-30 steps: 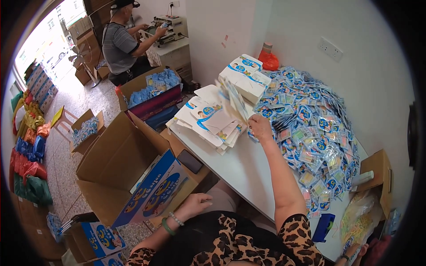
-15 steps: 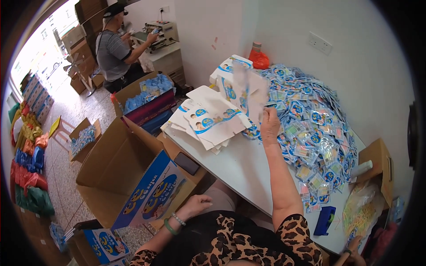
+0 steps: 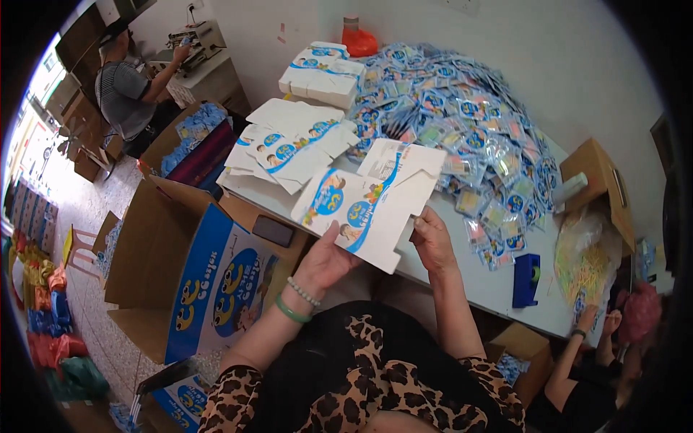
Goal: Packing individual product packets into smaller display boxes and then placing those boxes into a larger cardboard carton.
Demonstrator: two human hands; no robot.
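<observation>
A flat, unfolded white carton (image 3: pixel 382 206) with a blue printed band and cartoon figures is held up over the front of the table, in front of me. At its lower left edge my left hand (image 3: pixel 326 263) grips it, thumb on top and fingers underneath. My right hand (image 3: pixel 433 242) pinches the right side between thumb and fingers. Beyond it lies a stack of similar flat cartons (image 3: pixel 289 144). Farther back is a pile of thicker white cartons (image 3: pixel 321 76). To the right spreads a big heap of small clear-and-blue packets (image 3: pixel 462 115).
A large open cardboard box (image 3: pixel 155 267) stands at the left, beside a dark phone (image 3: pixel 273 231). A blue tape dispenser (image 3: pixel 525 281) and a bag of thin yellowish pieces (image 3: pixel 588 267) lie at the right. Two other people work nearby: at a machine (image 3: pixel 198 47), and lower right.
My right hand has brought a flat carton from the stack toward me. My left hand has risen and taken hold of its near edge. The view has shifted.
</observation>
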